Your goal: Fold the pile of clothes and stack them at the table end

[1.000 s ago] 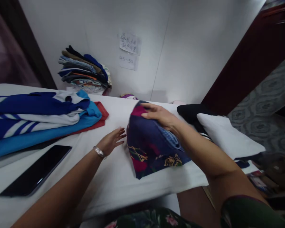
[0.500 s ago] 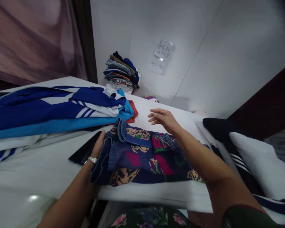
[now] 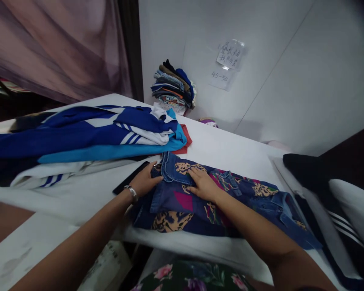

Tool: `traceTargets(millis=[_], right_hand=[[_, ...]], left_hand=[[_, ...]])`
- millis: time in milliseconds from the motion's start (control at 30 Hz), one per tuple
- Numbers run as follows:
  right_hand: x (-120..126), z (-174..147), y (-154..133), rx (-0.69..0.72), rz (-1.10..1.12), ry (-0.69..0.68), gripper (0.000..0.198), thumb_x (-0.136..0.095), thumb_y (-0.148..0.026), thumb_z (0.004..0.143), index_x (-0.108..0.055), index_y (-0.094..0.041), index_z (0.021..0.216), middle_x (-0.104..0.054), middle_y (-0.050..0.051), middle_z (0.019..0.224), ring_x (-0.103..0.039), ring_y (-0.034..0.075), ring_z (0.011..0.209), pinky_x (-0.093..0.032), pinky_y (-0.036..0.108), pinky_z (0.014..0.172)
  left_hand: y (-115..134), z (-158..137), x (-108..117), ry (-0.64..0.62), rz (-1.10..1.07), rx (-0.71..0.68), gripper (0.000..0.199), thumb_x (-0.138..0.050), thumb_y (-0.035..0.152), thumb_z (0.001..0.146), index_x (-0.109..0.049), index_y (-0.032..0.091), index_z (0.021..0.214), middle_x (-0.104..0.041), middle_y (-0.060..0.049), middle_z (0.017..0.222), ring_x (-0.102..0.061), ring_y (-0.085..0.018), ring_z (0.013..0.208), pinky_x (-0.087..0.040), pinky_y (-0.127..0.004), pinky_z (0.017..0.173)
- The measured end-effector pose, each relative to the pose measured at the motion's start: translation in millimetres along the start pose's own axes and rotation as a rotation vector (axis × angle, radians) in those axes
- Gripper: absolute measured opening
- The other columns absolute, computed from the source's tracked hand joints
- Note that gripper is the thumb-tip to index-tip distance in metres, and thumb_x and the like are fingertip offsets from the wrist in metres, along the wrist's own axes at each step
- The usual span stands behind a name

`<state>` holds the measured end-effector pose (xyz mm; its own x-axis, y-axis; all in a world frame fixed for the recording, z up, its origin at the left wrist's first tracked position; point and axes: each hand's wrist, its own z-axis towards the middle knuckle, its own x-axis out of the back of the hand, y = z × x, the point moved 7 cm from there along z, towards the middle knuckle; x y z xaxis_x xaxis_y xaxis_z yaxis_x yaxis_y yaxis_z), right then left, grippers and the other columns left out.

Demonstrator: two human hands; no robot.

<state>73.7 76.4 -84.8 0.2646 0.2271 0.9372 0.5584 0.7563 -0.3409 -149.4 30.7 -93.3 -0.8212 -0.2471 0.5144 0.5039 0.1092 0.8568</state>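
A dark blue denim jacket (image 3: 182, 202) with magenta and leopard-like tan patches lies folded lengthwise across the white table in front of me. My left hand (image 3: 144, 180) grips its left edge, the thumb over the cloth beside a folded-over denim band (image 3: 170, 167). On that hand's wrist is a silver bracelet (image 3: 132, 194). My right hand (image 3: 204, 185) rests on top of the jacket, palm down, fingers stretched out over the patterned cloth. Partly under my left hand and the jacket lies a flat black object (image 3: 124, 184); its kind is unclear.
Blue and white sports clothes (image 3: 79, 129) lie spread on the left of the table (image 3: 230, 149). A stack of folded clothes (image 3: 172, 87) stands against the wall, near handwritten paper signs (image 3: 229, 56). Black and white garments (image 3: 315, 182) lie at the right. A pinkish curtain (image 3: 63, 48) hangs at back left.
My right hand has come down from above the table onto the jacket. My left hand has shifted to the jacket's upper left edge. The view has turned slightly left.
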Motion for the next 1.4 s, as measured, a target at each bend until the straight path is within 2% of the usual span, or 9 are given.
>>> traceTargets(millis=[267, 433, 567, 667, 800, 933, 1100, 1267, 1400], right_hand=[[-16, 8, 11, -0.052, -0.249, -0.073, 0.07, -0.051, -0.017, 0.081, -0.031, -0.007, 0.147, -0.032, 0.021, 0.15, -0.028, 0.03, 0.14, -0.025, 0.045, 0.113], [0, -3, 21, -0.225, -0.33, -0.173, 0.072, -0.055, -0.021, 0.081, -0.029, -0.01, 0.148, -0.034, 0.02, 0.149, -0.038, 0.03, 0.135, -0.038, 0.041, 0.105], [37, -19, 13, -0.296, -0.372, -0.136, 0.068, -0.042, -0.01, 0.082, -0.029, -0.019, 0.148, -0.048, 0.012, 0.141, -0.06, 0.028, 0.112, -0.048, 0.038, 0.092], [42, -37, -8, -0.232, -0.387, -0.116, 0.071, -0.04, -0.007, 0.081, -0.027, -0.019, 0.149, -0.044, 0.011, 0.145, -0.055, 0.027, 0.12, -0.045, 0.036, 0.096], [-1, -58, -27, -0.172, -0.389, -0.269, 0.07, -0.043, -0.01, 0.082, -0.025, -0.013, 0.149, -0.034, 0.019, 0.149, -0.038, 0.032, 0.134, -0.038, 0.045, 0.104], [-22, -64, -28, -0.176, -0.372, -0.271, 0.066, -0.043, -0.015, 0.086, -0.025, -0.013, 0.149, -0.027, 0.022, 0.151, -0.033, 0.037, 0.136, -0.035, 0.052, 0.104], [-17, -70, -29, -0.131, -0.327, -0.213, 0.061, -0.039, -0.012, 0.088, -0.029, -0.014, 0.148, -0.026, 0.022, 0.152, -0.034, 0.036, 0.136, -0.034, 0.05, 0.105], [-13, -77, -38, -0.029, -0.271, -0.139, 0.06, -0.046, -0.016, 0.085, -0.037, -0.012, 0.144, -0.03, 0.021, 0.151, -0.032, 0.034, 0.137, -0.029, 0.052, 0.109], [23, -99, -30, 0.055, -0.155, 0.12, 0.052, -0.043, -0.015, 0.086, -0.047, -0.017, 0.137, -0.045, 0.011, 0.144, -0.036, 0.024, 0.136, -0.02, 0.049, 0.115]], left_hand=[[49, -11, -31, -0.099, 0.765, -0.427, 0.067, -0.061, 0.014, 0.073, -0.046, 0.028, 0.137, -0.027, -0.009, 0.155, -0.022, -0.03, 0.142, -0.026, -0.051, 0.111], [63, 9, -50, -0.253, 0.951, -0.627, 0.037, -0.051, 0.014, 0.082, -0.063, 0.025, 0.115, -0.057, -0.007, 0.134, -0.038, -0.028, 0.135, -0.018, -0.058, 0.112], [97, -3, -31, -0.115, 0.925, -0.76, 0.024, -0.048, 0.018, 0.086, -0.067, 0.022, 0.099, -0.068, -0.004, 0.116, -0.045, -0.027, 0.129, -0.017, -0.059, 0.112], [106, -37, -23, -0.03, 0.9, -0.864, 0.022, -0.048, 0.016, 0.086, -0.067, 0.019, 0.096, -0.067, -0.007, 0.114, -0.042, -0.028, 0.13, -0.012, -0.056, 0.114], [68, -65, -39, -0.151, 0.96, -0.761, 0.023, -0.047, 0.01, 0.085, -0.067, 0.018, 0.093, -0.069, -0.008, 0.104, -0.056, -0.024, 0.114, -0.02, -0.051, 0.113], [50, -70, -46, -0.205, 0.989, -0.656, 0.029, -0.042, 0.01, 0.087, -0.066, 0.017, 0.101, -0.067, -0.01, 0.112, -0.059, -0.023, 0.109, -0.025, -0.049, 0.111], [56, -72, -39, -0.204, 0.953, -0.611, 0.035, -0.041, 0.01, 0.085, -0.066, 0.016, 0.108, -0.065, -0.013, 0.121, -0.054, -0.027, 0.12, -0.024, -0.051, 0.112], [45, -63, -36, -0.468, 0.947, -0.36, 0.05, -0.047, 0.012, 0.074, -0.062, 0.016, 0.121, -0.056, -0.014, 0.134, -0.051, -0.028, 0.125, -0.03, -0.048, 0.109], [74, -46, -37, -0.474, 0.892, -0.371, 0.05, -0.044, 0.028, 0.082, -0.056, 0.018, 0.129, -0.052, -0.011, 0.139, -0.045, -0.026, 0.13, -0.03, -0.046, 0.11]])
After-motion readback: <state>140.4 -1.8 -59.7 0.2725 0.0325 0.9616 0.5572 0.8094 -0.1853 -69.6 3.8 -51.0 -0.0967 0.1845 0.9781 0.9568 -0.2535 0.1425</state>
